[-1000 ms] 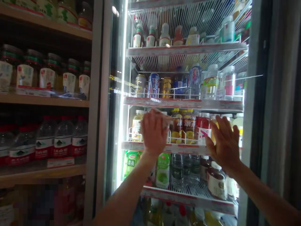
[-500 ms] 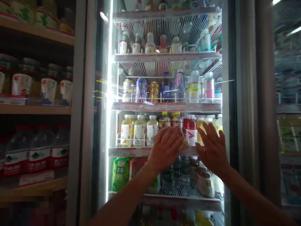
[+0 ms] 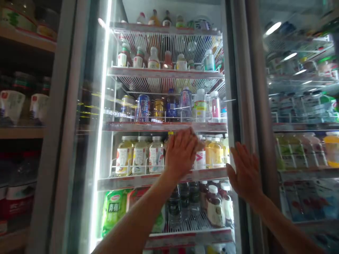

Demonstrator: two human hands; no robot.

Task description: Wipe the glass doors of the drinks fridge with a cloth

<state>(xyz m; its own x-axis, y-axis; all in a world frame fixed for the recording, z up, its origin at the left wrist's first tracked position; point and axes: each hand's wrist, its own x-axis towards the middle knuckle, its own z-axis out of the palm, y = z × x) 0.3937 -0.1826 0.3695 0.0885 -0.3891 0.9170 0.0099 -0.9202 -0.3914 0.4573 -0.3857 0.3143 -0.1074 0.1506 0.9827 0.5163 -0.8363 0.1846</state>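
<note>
I face a lit drinks fridge with a glass door (image 3: 87,148). My left hand (image 3: 181,153) lies against the glass at the middle shelf, fingers pressed together over a small pale cloth (image 3: 197,143) whose edge shows past my fingertips. Behind the glass by that hand stand yellow tea bottles (image 3: 140,155) and a red-labelled bottle (image 3: 200,158). My right hand (image 3: 245,173) is open, fingers spread, flat on the door's right edge beside the dark frame (image 3: 235,106).
Wire shelves hold cans (image 3: 143,107), water bottles (image 3: 182,201) and green cartons (image 3: 113,208). A second fridge door (image 3: 304,141) stands to the right. Wooden shelves with jars (image 3: 16,106) are on the left.
My left hand has slid rightward across the glass from the left bottles to the shelf's middle, then slightly up. My right hand shifted from the glass to the door's right edge.
</note>
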